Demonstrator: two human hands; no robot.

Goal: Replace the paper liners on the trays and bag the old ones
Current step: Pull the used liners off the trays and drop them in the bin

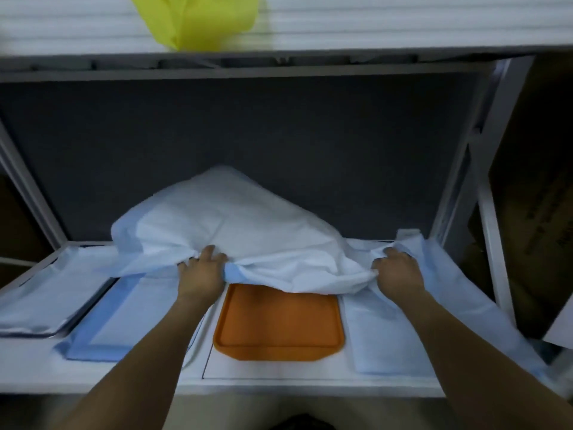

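Observation:
A large white and blue paper liner [229, 225] billows up over the far half of an orange tray [279, 324] on the white shelf. My left hand [201, 271] grips the liner's bunched near edge at its left. My right hand [398, 270] grips the bunched edge at its right. The tray's near half shows bare. A blue-bordered liner [130, 318] lies flat left of the tray, and another pale liner [400, 333] lies right of it.
At the far left a dark tray [43, 333] is covered by a liner. A yellow bag [198, 20] hangs from the shelf above. A dark grey back panel [248, 135] and white uprights [490, 231] enclose the shelf. Cardboard boxes [539, 197] stand to the right.

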